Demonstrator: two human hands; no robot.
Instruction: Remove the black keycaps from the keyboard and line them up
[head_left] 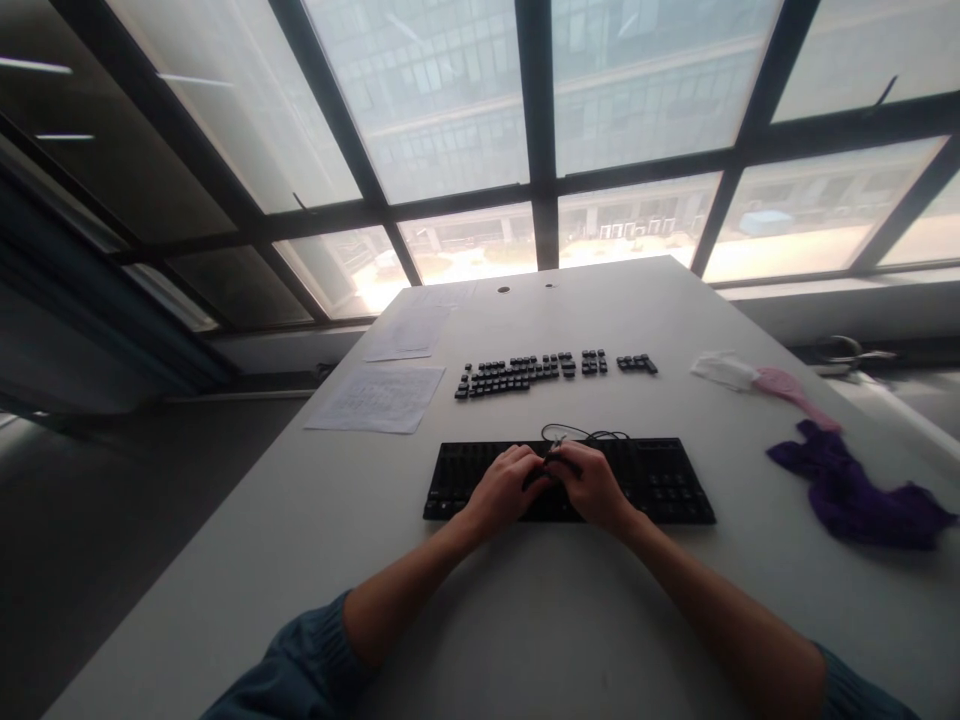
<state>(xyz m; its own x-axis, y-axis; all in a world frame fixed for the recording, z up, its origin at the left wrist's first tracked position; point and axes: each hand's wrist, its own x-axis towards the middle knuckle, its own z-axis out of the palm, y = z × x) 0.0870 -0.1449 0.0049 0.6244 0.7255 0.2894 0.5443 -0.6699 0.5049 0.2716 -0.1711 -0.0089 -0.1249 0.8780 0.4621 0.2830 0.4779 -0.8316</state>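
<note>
A black keyboard [675, 460] lies flat on the white table in front of me, with its thin cable [574, 430] looped behind it. Much of its left and middle part looks bare of keycaps, while keys show at the lower right. My left hand [506, 485] and my right hand [589, 482] meet over the keyboard's middle, fingers curled and closed. Between the fingertips a small dark thing with a thin, pale, wire-like end [556, 443] shows; its kind is hard to make out. Behind the keyboard, loose black keycaps [499, 380] stand in rows.
Printed paper sheets [379, 398] lie on the table's left side. To the right are a purple cloth [862, 490], a pink cloth strip [795, 390] and a white cloth or tissue [724, 370]. Windows rise beyond the table's far edge [540, 272].
</note>
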